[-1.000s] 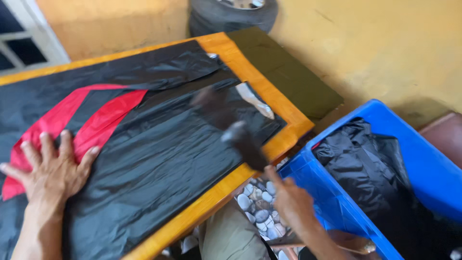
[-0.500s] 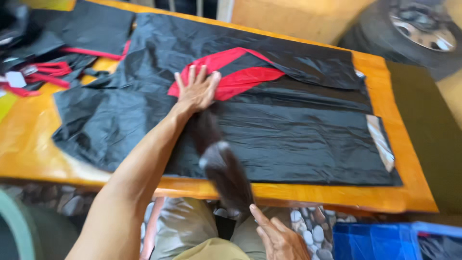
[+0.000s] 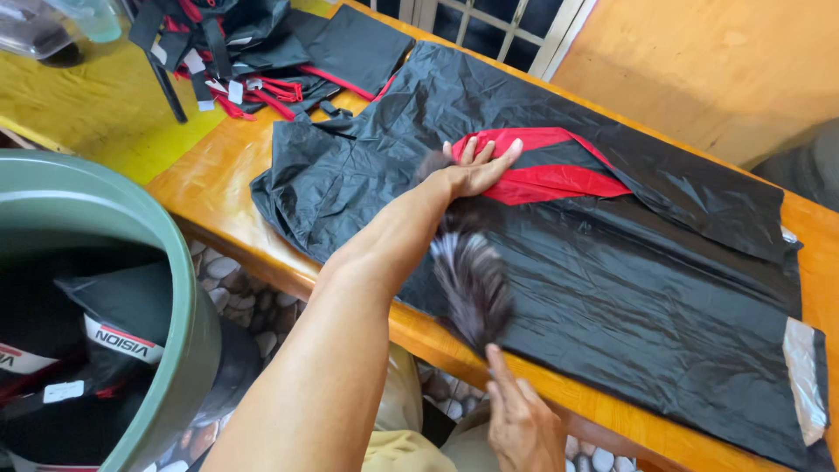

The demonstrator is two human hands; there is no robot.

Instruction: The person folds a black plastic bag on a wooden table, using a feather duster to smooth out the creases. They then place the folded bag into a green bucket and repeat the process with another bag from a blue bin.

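A black plastic garment [image 3: 612, 288] with a red panel [image 3: 559, 170] lies spread flat on an orange wooden table [image 3: 205, 188]. My left hand [image 3: 481, 166] presses flat on the garment at the left end of the red panel, fingers spread. My right hand [image 3: 520, 424] is at the table's front edge, gripping a dark bristle brush [image 3: 472, 280]. The brush is motion-blurred and lies over the black fabric just below my left forearm.
A green tub [image 3: 166, 288] at the left holds black folded packages. A pile of black and red garments [image 3: 253, 52] lies at the table's far left end. A silver strip [image 3: 804, 367] marks the garment's right end. Pebbles cover the floor below.
My head has turned left, bringing the green tub into view. The brush has moved up across the black fabric toward my left arm. My left hand stays on the red panel.
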